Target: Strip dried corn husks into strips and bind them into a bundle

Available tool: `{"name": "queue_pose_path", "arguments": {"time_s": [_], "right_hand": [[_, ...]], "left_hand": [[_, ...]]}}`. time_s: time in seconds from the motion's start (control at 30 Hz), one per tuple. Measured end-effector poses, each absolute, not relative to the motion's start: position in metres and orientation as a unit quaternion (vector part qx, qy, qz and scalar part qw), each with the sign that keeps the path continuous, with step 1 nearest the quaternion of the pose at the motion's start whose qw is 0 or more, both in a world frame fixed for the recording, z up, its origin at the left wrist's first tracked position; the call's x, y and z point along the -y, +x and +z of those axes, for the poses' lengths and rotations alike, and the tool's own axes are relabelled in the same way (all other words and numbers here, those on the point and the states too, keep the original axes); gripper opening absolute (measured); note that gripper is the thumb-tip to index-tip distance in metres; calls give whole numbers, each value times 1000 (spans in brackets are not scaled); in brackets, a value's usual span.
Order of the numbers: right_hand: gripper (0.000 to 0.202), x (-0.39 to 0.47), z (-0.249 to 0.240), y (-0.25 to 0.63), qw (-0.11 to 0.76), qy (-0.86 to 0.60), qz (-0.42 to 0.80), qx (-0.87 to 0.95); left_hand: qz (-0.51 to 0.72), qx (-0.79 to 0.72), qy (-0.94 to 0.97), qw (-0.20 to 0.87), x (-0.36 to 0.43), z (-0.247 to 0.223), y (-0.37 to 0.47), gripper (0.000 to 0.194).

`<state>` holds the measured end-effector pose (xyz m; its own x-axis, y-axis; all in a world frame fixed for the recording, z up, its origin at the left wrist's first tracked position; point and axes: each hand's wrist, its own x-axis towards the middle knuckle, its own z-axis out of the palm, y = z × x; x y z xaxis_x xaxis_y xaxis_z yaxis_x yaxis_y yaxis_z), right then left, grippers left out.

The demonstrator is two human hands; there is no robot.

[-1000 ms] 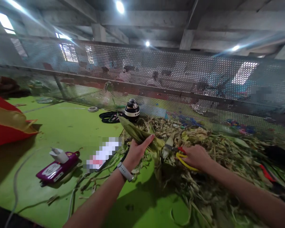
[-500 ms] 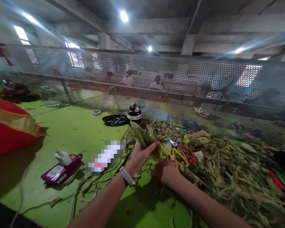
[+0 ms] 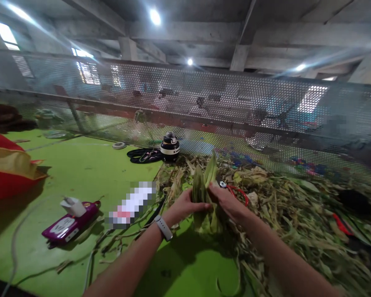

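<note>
since the earlier frame, the leaf bundle (image 3: 200, 187) tips from a leftward lean to nearly upright, and the right hand (image 3: 225, 200) shifts from beside its foot up to its right side.

behind the bundle, across the whole width, stands a perforated metal partition (image 3: 185, 97). under it spreads the green table (image 3: 89, 165), its broad bare stretch reaching away to the left. to the right of the bundle, and just behind it, lies a heap of dry husk strips (image 3: 297, 222).

the bundle itself rises between the two hands, its long axis pointing up and away from the body, leaf tips parted at the top. neither hand is nearer; both touch it, the right slightly higher. the left hand (image 3: 181, 206) is curled about its middle, thumb laid across the front, other fingers mostly hidden. the right hand is partly closed, fingertips pinching the right-hand leaf.

just right of the bundle, the scissors (image 3: 239, 190) show one red handle, partly covered by the right hand.
</note>
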<state>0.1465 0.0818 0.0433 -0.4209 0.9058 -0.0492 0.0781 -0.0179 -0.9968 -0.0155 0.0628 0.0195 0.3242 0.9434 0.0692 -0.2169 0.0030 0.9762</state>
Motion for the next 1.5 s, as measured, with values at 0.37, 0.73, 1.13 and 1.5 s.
{"name": "queue_pose_path", "arguments": {"time_s": [0.37,0.73,1.13,1.5], "right_hand": [[40,-26,21,186,388,-368,749,391],[31,-36,22,201,505,-454,525,514],[39,-38,17,201,536,-456,455,545],[37,-28,16,190,515,-453,482,546]], "left_hand": [[415,-337,607,588,-45,7,10,56],[448,-327,510,657,-46,2,10,22],[438,-314,374,755,-47,-3,6,21],[393,-310,423,755,-41,-4,11,25]]}}
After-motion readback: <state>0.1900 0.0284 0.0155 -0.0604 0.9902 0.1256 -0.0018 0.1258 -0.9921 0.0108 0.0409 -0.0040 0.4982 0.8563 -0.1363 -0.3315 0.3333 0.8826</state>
